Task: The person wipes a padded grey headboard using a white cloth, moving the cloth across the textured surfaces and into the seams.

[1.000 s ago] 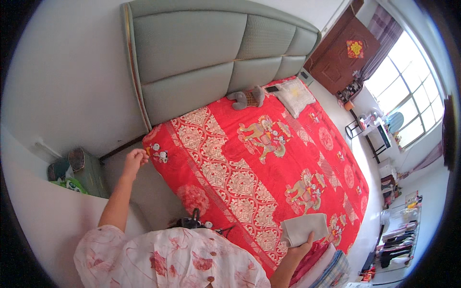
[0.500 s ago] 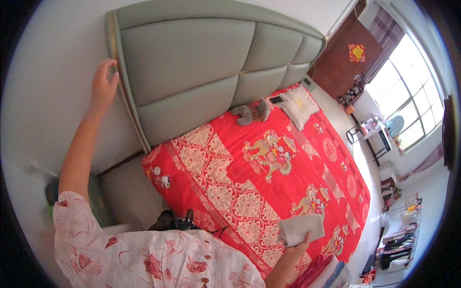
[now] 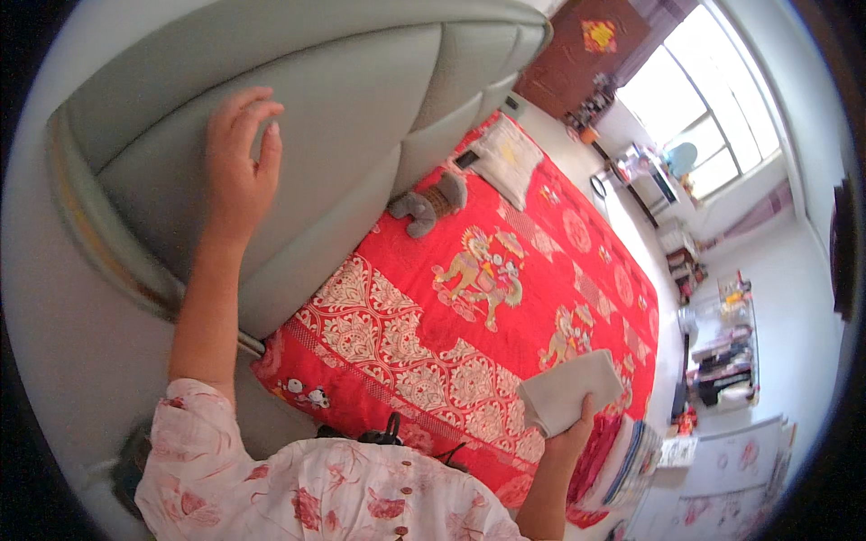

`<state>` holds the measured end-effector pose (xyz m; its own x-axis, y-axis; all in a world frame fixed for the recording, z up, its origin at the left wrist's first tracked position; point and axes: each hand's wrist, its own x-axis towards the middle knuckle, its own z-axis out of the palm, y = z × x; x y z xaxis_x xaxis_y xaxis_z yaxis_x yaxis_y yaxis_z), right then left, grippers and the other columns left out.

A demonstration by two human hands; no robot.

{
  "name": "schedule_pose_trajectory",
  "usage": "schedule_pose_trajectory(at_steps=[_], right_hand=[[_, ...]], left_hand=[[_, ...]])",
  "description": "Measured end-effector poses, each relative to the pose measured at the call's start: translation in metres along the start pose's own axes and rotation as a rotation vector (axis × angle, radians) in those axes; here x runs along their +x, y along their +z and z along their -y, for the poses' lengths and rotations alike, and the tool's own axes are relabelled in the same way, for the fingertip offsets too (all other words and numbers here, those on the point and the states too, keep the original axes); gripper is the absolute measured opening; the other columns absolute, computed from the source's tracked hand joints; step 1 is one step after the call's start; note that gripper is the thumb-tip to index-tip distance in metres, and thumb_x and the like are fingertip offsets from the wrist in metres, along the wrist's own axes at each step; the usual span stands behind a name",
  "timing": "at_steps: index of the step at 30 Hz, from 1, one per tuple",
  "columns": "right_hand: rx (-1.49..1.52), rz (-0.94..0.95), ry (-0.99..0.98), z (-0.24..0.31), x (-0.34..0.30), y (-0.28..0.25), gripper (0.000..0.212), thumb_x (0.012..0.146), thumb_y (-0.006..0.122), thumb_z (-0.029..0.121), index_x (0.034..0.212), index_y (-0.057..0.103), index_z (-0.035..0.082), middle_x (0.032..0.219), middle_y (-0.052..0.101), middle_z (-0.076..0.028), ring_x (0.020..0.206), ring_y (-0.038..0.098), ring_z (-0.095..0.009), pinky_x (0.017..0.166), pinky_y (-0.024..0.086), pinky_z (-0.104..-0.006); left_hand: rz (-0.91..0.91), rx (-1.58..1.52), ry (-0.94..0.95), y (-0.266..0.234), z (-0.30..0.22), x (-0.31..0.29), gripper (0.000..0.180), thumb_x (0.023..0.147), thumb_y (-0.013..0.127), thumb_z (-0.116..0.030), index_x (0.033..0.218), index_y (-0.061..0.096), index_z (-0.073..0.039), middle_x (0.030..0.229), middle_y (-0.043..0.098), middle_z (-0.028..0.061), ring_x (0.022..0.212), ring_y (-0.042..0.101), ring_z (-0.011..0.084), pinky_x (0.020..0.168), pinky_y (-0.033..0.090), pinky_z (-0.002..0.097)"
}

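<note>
My left hand (image 3: pixel 242 162) is raised in front of the padded grey-green headboard (image 3: pixel 343 117). Its fingers are slightly bent, the thumb stands apart, and it holds nothing. Whether the fingertips touch the padding I cannot tell. Over the near right part of the bed, my right hand (image 3: pixel 570 437) grips a folded light grey cloth (image 3: pixel 566 389), with the thumb on top of it. Below the cloth lies a red bedspread (image 3: pixel 388 406) with cream patterns and embroidered figures.
A grey stuffed toy (image 3: pixel 431 206) and a pale pillow (image 3: pixel 507 162) lie along the headboard, a dark phone-like object (image 3: pixel 466 160) between them. Folded textiles (image 3: pixel 606 464) are stacked at the bed's near right corner. Beyond are a brown door (image 3: pixel 577 54), a window and a clothes rack (image 3: pixel 731 352).
My left hand has gone from the headboard's left edge to in front of its padded face. The view has shifted too. The grey cloth remains in my right hand.
</note>
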<state>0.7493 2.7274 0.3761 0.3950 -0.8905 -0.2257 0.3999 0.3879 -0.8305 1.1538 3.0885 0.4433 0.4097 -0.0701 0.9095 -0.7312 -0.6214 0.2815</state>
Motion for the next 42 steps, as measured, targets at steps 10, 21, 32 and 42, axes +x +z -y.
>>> schedule_pose_trajectory(at_steps=[10,21,32,42], right_hand=[[0.009,-0.185,-0.146,0.020,-0.036,0.010,0.047,0.089,0.054,0.024,0.128,0.039,0.002,0.121,0.053,-0.015,0.107,0.054,-0.032,0.090,0.046,-0.0488],[-0.001,0.119,0.038,-0.013,0.142,0.070,0.046,0.089,0.054,0.021,0.127,0.038,0.000,0.120,0.052,-0.017,0.107,0.054,-0.032,0.090,0.046,-0.0482],[0.066,0.364,0.453,-0.130,0.384,0.170,0.045,0.089,0.054,0.021,0.125,0.040,0.000,0.120,0.052,-0.016,0.108,0.053,-0.032,0.091,0.046,-0.0472],[-0.138,0.362,0.607,-0.145,0.440,0.130,0.053,0.085,0.056,0.020,0.129,0.035,0.001,0.123,0.050,-0.017,0.111,0.051,-0.035,0.093,0.043,-0.0521]], left_hand=[[0.020,0.322,0.196,0.040,0.028,0.006,0.016,0.081,0.056,-0.008,0.096,0.059,-0.009,0.110,0.059,0.0050,0.104,0.054,0.0251,0.091,0.038,0.0412],[0.035,0.525,0.260,0.053,0.030,0.003,0.017,0.082,0.056,-0.009,0.099,0.058,-0.011,0.111,0.058,0.0025,0.107,0.053,0.0205,0.091,0.039,0.0385],[0.306,1.086,0.281,0.080,0.071,0.084,0.024,0.092,0.044,-0.014,0.113,0.054,-0.009,0.122,0.053,0.0060,0.114,0.049,0.0213,0.100,0.035,0.0365],[0.269,1.191,0.172,0.097,0.065,0.068,0.030,0.086,0.044,-0.011,0.115,0.049,-0.008,0.122,0.052,0.0088,0.114,0.047,0.0266,0.099,0.034,0.0398]])
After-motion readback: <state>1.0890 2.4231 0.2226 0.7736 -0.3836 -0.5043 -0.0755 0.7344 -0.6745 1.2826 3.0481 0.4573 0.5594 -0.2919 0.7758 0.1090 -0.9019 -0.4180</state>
